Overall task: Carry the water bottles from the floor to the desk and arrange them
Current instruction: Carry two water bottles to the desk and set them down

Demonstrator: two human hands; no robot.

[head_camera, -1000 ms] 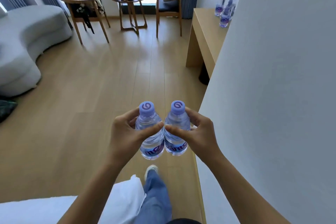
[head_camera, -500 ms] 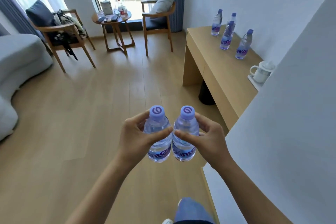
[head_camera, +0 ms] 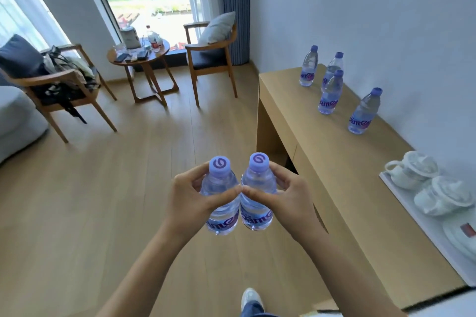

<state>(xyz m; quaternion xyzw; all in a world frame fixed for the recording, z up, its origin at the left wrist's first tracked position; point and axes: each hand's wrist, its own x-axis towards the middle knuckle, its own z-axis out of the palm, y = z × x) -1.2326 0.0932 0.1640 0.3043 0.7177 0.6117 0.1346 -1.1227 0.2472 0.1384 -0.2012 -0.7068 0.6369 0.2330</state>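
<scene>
Two rooms' worth of furniture frames the scene: pale wooden floor [head_camera: 103,213], a sofa [head_camera: 15,121] at far left, and a long counter [head_camera: 334,162] against the right wall. Two armchairs [head_camera: 59,85] flank a round side table [head_camera: 144,59] before the window. On the counter's near end a white tray [head_camera: 412,216] carries wrapped cups [head_camera: 409,170]. Four bottles [head_camera: 329,95] stand upright toward the counter's far end, well apart from the tray, purple caps up. Over the floor, just left of the counter, a person holds two more upright, side by side and touching: the left hand [head_camera: 190,201] is clamped round the left bottle [head_camera: 221,201], the right hand [head_camera: 286,198] round the right bottle [head_camera: 257,195], thumb tips meeting between them. A shoe [head_camera: 251,297] shows at the bottom edge
</scene>
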